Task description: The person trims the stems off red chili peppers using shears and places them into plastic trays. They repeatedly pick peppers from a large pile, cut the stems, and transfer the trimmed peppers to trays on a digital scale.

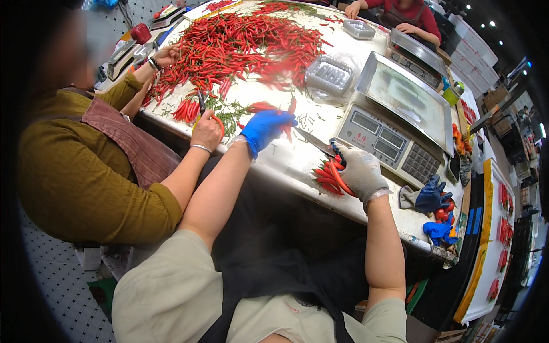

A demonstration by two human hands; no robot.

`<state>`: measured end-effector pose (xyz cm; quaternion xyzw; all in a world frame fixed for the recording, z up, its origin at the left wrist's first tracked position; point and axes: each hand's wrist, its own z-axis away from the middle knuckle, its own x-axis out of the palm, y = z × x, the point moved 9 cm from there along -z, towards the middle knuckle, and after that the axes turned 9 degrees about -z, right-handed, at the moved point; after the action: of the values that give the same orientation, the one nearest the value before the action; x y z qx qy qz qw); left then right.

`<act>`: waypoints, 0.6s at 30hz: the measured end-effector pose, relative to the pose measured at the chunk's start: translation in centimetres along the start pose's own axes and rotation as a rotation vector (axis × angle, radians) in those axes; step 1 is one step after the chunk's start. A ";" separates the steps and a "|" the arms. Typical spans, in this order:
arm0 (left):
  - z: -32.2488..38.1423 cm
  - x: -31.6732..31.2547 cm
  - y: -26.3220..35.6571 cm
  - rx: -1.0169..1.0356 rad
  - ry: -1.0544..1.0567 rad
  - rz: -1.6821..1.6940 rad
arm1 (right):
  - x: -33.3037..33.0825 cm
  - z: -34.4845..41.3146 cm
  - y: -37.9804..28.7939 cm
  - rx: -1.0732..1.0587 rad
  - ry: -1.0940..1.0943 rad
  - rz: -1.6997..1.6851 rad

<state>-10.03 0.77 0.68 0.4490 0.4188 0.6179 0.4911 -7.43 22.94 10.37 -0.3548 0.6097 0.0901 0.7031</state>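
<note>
My left hand (268,128), in a blue disposable glove, holds red chili peppers (288,128), blurred, above the white tabletop. In my right hand (363,171), which wears a pale knit glove, are scissors (317,143) with red-orange and dark handles; the blades reach left toward the held chilies. A small bunch of red chilies (329,178) lies beneath and beside the right hand at the table edge. Cut green stems (227,113) are scattered on the table near my left hand. A large heap of red chilies (248,43) covers the table's far side.
A digital scale (386,128) stands right of my hands, beside clear plastic trays (329,77). At my left, a co-worker's hand (206,133) holds other scissors. Gloves (429,195) and red tomatoes (444,212) lie at the right corner. Another person (407,19) sits across the table.
</note>
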 end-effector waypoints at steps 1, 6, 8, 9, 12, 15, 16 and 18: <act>0.1 0.2 0.1 0.002 -0.008 -0.061 | 0.2 0.1 -0.4 -0.026 -0.024 0.039; 0.6 0.4 1.8 0.055 0.119 -0.475 | 0.4 0.7 -0.1 -0.085 -0.142 0.084; 1.2 1.5 2.8 0.150 0.081 -0.417 | -1.5 1.3 2.2 -0.007 -0.069 -0.036; 1.5 2.9 3.0 0.183 0.013 -0.447 | -3.0 1.6 3.4 0.020 0.040 -0.128; 2.7 7.0 3.1 0.255 -0.187 -0.544 | -6.5 2.9 7.4 0.117 0.356 -0.356; 3.4 11.2 2.2 0.249 -0.237 -0.692 | -7.2 3.3 10.7 0.201 0.459 -0.533; 3.7 12.4 2.6 0.322 -0.235 -0.814 | -6.8 3.4 11.4 0.211 0.480 -0.676; 3.6 13.5 2.3 0.237 -0.228 -0.791 | -6.8 3.3 12.0 0.201 0.519 -0.683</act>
<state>-8.65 13.94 5.71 0.3724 0.5700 0.2761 0.6784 -13.14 35.84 11.93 -0.4765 0.6196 -0.2994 0.5472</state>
